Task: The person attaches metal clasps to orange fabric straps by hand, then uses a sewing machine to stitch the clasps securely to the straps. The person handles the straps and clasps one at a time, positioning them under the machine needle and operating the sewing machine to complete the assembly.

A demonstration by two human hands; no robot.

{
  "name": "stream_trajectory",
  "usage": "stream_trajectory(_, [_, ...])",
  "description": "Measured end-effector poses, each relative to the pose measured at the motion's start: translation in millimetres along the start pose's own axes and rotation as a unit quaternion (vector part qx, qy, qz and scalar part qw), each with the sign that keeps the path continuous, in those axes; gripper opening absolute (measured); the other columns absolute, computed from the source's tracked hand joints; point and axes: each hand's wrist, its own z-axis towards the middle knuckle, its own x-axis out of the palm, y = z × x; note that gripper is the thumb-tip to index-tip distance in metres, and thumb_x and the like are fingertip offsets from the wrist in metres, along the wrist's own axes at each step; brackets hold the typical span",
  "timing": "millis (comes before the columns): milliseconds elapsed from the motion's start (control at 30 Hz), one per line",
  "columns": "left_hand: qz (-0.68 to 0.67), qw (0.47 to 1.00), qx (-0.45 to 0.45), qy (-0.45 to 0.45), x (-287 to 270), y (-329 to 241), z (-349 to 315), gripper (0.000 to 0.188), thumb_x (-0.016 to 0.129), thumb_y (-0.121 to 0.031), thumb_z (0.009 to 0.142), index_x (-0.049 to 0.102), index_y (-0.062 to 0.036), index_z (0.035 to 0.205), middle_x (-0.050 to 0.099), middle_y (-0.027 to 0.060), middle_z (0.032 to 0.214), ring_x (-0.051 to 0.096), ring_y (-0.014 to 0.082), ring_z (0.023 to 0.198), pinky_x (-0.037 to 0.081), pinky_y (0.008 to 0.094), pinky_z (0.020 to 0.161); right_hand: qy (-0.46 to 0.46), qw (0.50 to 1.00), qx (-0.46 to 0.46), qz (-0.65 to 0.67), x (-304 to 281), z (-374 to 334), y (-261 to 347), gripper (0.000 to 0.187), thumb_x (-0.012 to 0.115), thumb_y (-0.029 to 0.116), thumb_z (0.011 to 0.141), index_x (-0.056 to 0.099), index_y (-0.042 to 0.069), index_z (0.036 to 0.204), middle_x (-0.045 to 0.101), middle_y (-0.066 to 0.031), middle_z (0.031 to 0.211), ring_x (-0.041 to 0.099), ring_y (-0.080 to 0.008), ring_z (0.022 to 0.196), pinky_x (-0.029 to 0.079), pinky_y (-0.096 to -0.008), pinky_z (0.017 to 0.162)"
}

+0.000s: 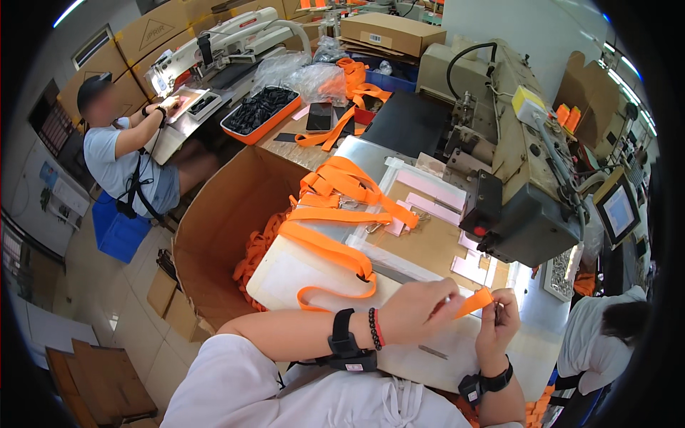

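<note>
A short end of orange webbing strap (474, 303) stretches between my two hands, above the pale front panel of the sewing machine's work table. My left hand (421, 311) is closed on the strap from the left, its fingertips somewhat blurred. On the other side, my right hand (499, 324) pinches the strap's folded end between thumb and fingers. A small dark bit shows at those right fingertips, too small to name. More orange webbing (325, 239) lies looped on the panel to the left, with metal hooks (347, 202) among it.
Beyond my hands sits a sewing machine head (524, 221) over a clamp plate with pink strips (435, 209). At left stands a cardboard box (214, 214) holding orange webbing. An orange tray (260, 114) of black parts is farther back. A co-worker (132, 146) sits far left; another person (599, 335) is at right.
</note>
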Motion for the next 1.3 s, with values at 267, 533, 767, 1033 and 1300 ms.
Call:
stream_trajectory(267, [0.028, 0.999, -0.002, 0.027, 1.9, -2.1, 2.7, 0.019, 0.064, -0.021, 0.088, 0.058, -0.0032, 0.088, 0.06, 0.0108, 0.072, 0.056, 0.0275, 0.064, 0.045, 0.0379, 0.061, 0.003, 0.999, 0.022, -0.028, -5.3, -0.9, -7.2, 0.01, 0.056, -0.007, 0.085, 0.053, 0.002, 0.088, 0.05, 0.0007, 0.081, 0.038, -0.0022, 0.059, 0.031, -0.0191, 0.053])
stream_trajectory(533, [0.0, 0.999, -0.003, 0.047, 18.3, 9.3, -1.3, 0.032, 0.064, -0.029, 0.088, 0.052, 0.0003, 0.094, 0.057, 0.018, 0.085, 0.056, 0.0364, 0.073, 0.046, 0.0395, 0.066, 0.071, 0.99, -0.04, -0.116, 2.6, -7.3, 4.0, 0.017, 0.067, -0.002, 0.066, 0.058, 0.003, 0.08, 0.054, -0.0061, 0.07, 0.05, -0.0151, 0.058, 0.039, -0.0267, 0.052])
stream_trajectory(767, [-0.034, 0.998, 0.044, 0.019, 46.0, 35.1, -0.1, 0.023, 0.059, -0.02, 0.09, 0.045, -0.0014, 0.093, 0.054, 0.0188, 0.084, 0.055, 0.0388, 0.081, 0.044, 0.0421, 0.07, 0.14, 0.981, -0.023, -0.13, 1.8, 0.7, 21.9, 0.005, 0.06, -0.002, 0.086, 0.061, 0.002, 0.088, 0.05, 0.0026, 0.073, 0.038, -0.0046, 0.059, 0.031, -0.0213, 0.051])
stream_trajectory(1033, [0.022, 0.995, 0.079, 0.053, 47.2, 54.1, -0.2, 0.019, 0.055, -0.015, 0.092, 0.043, -0.0003, 0.092, 0.055, 0.0182, 0.083, 0.056, 0.0377, 0.081, 0.043, 0.0428, 0.07, 0.141, 0.983, 0.062, -0.103, 1.2, -6.1, -0.6, 0.006, 0.062, 0.009, 0.094, 0.059, 0.005, 0.091, 0.048, 0.0058, 0.07, 0.036, -0.002, 0.057, 0.03, -0.0183, 0.049])
stream_trajectory(1300, [-0.06, 0.996, -0.004, 0.067, 41.4, 40.0, 0.8, 0.022, 0.049, -0.02, 0.095, 0.041, 0.0005, 0.098, 0.057, 0.0223, 0.078, 0.056, 0.0405, 0.076, 0.042, 0.0451, 0.066, 0.151, 0.983, 0.063, -0.084, -5.1, -10.7, -12.4, 0.004, 0.059, 0.007, 0.096, 0.057, 0.004, 0.098, 0.054, 0.0018, 0.074, 0.047, -0.0028, 0.058, 0.037, -0.0184, 0.05])
